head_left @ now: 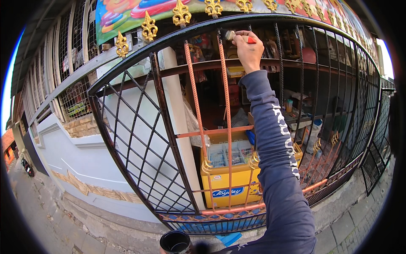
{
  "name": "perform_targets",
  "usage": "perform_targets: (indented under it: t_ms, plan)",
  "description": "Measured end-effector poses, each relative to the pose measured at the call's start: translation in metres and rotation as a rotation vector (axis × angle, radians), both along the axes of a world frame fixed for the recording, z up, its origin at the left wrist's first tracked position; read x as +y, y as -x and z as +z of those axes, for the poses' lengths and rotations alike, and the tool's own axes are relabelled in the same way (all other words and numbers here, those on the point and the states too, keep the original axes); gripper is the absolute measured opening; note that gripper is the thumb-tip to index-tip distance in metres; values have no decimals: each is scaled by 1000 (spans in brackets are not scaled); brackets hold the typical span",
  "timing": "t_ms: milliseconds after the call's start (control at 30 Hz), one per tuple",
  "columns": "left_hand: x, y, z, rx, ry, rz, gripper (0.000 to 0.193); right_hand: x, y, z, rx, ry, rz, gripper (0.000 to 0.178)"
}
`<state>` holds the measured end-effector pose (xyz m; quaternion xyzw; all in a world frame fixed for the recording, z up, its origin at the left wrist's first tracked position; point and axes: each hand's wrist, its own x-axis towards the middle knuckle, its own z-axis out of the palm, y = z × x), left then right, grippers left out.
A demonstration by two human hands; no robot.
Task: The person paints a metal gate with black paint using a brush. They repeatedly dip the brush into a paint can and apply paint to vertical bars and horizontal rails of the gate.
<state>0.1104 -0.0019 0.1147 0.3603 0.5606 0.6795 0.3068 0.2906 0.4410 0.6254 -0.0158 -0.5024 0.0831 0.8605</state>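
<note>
My right hand (249, 54), at the end of a dark blue sleeve (270, 127), is closed round a paintbrush (229, 35) with a red handle. Its dark bristles touch the upper end of a twisted metal bar (224, 80), just under the black top rail (203, 26) of a gate. Black coats the top of this bar; lower down it is reddish-orange. Low in the view, my left hand (187, 248) grips a round black pot (175, 242) with dark paint inside. Only a little of that hand shows at the pot's side.
Gold fleur-de-lis finials (182, 13) line the top rail. A black lattice panel (139, 135) stands left, and black bars (300, 76) run to the right. Behind the gate is a yellow chest freezer (220, 182). A blue scrap (229, 239) lies near the gate's foot.
</note>
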Motion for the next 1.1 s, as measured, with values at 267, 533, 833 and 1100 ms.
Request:
perform_targets:
  t_ms: [267, 533, 833, 1100]
  plan:
    - [2, 3, -15, 12, -29, 13, 90, 6, -4, -10, -38, -2, 1, 14]
    - [6, -1, -6, 104, -40, 50, 87, 6, -7, -22, -177, 60, -199, 13]
    - [11, 2, -21, -58, -5, -6, 90, 5, -8, -31, -338, 105, -344, 11]
    - [13, 0, -19, -69, 4, 12, 89, 7, -8, -39, -308, 154, -194, 11]
